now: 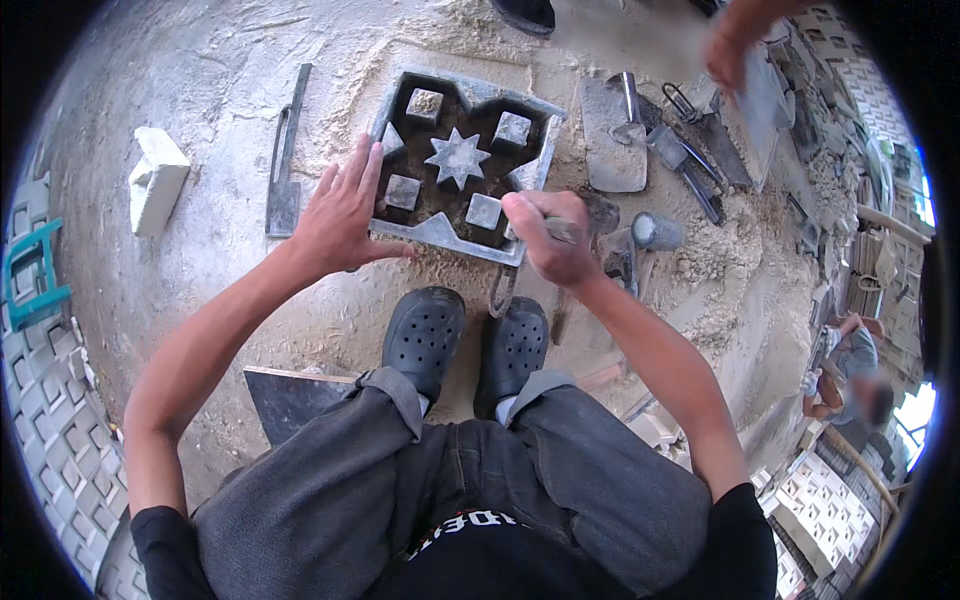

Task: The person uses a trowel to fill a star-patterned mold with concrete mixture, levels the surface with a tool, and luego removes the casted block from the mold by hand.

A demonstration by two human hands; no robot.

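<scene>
A square grey mould (430, 231) with a raised star (457, 159) in its middle and several small square blocks lies on the dusty floor before me. My left hand (340, 218) rests at the mould's left edge, fingers stretched and thumb out along the near-left corner. At the near-right corner my right hand (555, 238) is closed in a fist, thumb toward a square block (484, 211). Something greyish shows between its fingers, mostly hidden. Below that corner, a thin loop (501, 292) hangs over my right shoe.
Left of the mould lie a long slotted metal bar (289, 160) and a white block (158, 182). To its right are a flat metal plate (612, 140), a grey cylinder (657, 231) and heaped powder (720, 260). Another person's hand (726, 62) reaches in at top right.
</scene>
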